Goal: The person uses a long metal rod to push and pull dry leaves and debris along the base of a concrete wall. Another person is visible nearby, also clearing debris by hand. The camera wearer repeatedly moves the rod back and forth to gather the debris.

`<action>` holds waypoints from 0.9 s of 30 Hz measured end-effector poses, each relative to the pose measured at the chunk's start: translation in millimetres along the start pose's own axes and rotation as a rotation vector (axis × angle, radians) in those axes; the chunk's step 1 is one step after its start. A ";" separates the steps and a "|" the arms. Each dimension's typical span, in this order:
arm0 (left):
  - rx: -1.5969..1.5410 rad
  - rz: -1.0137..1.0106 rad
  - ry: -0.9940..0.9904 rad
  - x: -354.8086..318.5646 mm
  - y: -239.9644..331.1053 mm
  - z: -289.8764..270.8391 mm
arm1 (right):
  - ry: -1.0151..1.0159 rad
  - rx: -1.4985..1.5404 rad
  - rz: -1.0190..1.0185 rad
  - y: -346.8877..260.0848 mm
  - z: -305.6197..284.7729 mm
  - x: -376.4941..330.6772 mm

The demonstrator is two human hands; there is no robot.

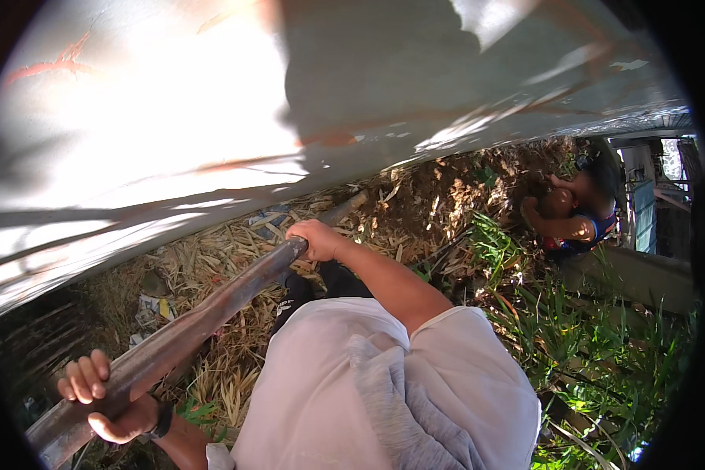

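Observation:
A long, weathered brown pole (204, 317) runs diagonally from the lower left toward the foot of the wall, where its far end (346, 209) rests among dry leaves and soil. My right hand (315, 239) is closed around its upper part, beside a dark joint or band. Lower down, at the left, my left hand (110, 395) wraps the pole, its fingers over the far side and its thumb on the near side. A dark band (163, 419) circles my left wrist. Whether the pole is metal or wood I cannot tell.
A pale, sunlit wall (352, 86) with orange streaks rises ahead. Dry leaf litter (235, 352) covers the ground by my feet. Green plants (595, 352) grow at the right. Farther right, another person (572, 211) crouches by the soil, next to a low concrete edge (634, 278).

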State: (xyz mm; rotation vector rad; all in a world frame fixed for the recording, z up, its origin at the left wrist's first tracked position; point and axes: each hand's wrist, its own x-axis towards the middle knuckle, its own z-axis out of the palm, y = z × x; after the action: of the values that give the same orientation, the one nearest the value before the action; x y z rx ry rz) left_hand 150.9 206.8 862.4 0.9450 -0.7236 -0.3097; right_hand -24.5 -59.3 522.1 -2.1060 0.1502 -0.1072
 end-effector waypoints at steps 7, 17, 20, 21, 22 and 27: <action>0.150 -0.007 0.526 -70.8 -17.5 -61.2 | -0.344 0.010 0.190 57.1 51.3 14.5; 0.171 0.012 0.371 -76.2 2.5 -70.6 | -0.024 -0.028 0.196 28.6 60.4 -17.5; 0.122 -0.035 0.236 -61.3 20.9 -90.4 | 0.028 -0.005 0.209 17.5 65.4 -33.2; 0.113 -0.046 0.335 -55.2 25.1 -96.9 | 0.089 -0.023 0.145 11.2 63.2 -34.5; 0.131 -0.007 0.305 -50.5 29.0 -101.8 | 0.055 -0.069 0.139 4.1 59.3 -34.4; -0.012 0.029 0.250 -16.2 71.8 -121.4 | -0.133 -0.033 0.135 -48.2 27.4 -13.0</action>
State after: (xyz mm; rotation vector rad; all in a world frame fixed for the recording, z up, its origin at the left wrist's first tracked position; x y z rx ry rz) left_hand 217.5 332.1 868.8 0.9420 -0.5047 -0.1660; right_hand -30.5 -9.7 549.2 -2.1217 0.2148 0.1166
